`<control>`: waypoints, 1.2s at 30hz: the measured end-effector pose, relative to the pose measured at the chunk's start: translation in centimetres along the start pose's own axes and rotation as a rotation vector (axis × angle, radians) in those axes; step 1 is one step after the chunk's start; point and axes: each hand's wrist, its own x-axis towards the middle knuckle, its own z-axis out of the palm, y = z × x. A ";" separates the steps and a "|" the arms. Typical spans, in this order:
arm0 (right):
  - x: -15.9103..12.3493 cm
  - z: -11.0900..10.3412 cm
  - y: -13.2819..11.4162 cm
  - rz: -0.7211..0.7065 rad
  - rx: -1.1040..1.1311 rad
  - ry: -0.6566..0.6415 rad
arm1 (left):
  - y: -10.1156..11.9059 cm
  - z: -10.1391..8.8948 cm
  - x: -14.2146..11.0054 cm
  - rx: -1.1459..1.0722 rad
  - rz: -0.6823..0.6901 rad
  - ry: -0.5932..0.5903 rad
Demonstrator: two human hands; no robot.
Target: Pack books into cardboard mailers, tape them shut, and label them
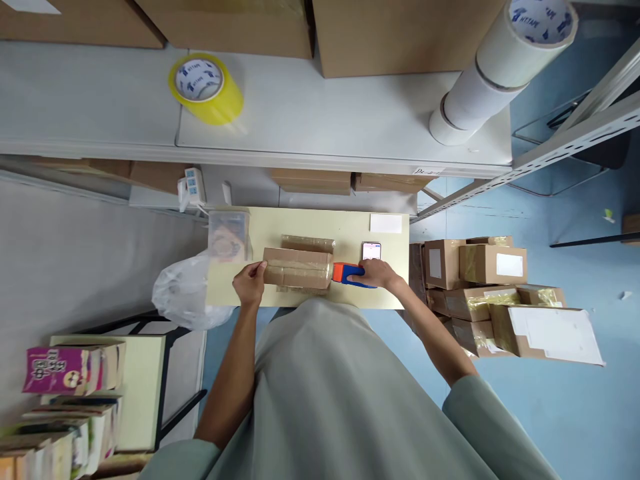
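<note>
A cardboard box [299,268] lies on the pale yellow table [310,223], with clear tape along its top. My left hand [250,283] presses against the box's left end, fingers curled on its edge. My right hand [379,273] is closed round the blue handle of an orange and blue tape dispenser [347,273], whose orange head touches the box's right end. A second taped box [307,243] sits just behind the first.
A phone [371,251] and a white label [385,223] lie on the table's right. A clear container [229,235] and plastic bag [186,293] sit left. Stacked cartons [493,293] stand right. Above, a shelf holds a yellow tape roll [206,87] and white rolls [500,67]. Books [70,370] are at lower left.
</note>
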 end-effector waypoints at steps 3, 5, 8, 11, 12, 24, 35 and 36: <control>-0.4 0.4 -1.5 0.054 -0.030 0.010 | 0.3 -0.2 0.0 -0.002 -0.008 -0.012; -0.7 0.5 -2.4 0.076 -0.050 0.021 | 0.5 -0.3 0.0 -0.002 -0.008 -0.019; -1.4 0.7 -3.8 0.110 -0.093 0.046 | 0.6 -0.4 0.1 0.006 0.004 -0.027; -2.1 1.1 -5.2 0.137 -0.135 0.096 | 0.5 -0.7 0.2 0.020 0.020 -0.039; -2.4 1.3 -5.6 0.144 -0.143 0.112 | 0.4 -0.7 0.3 0.021 0.025 -0.046; -0.2 5.9 -9.9 0.343 -0.228 0.257 | -0.3 -1.8 0.8 -0.084 -0.021 -0.130; -5.2 -2.4 -14.4 0.380 -0.124 0.614 | 6.7 -6.2 3.8 -0.379 0.281 -0.159; -5.7 -4.2 -15.3 0.377 -0.124 0.670 | 8.7 -6.9 4.2 -0.408 0.363 -0.167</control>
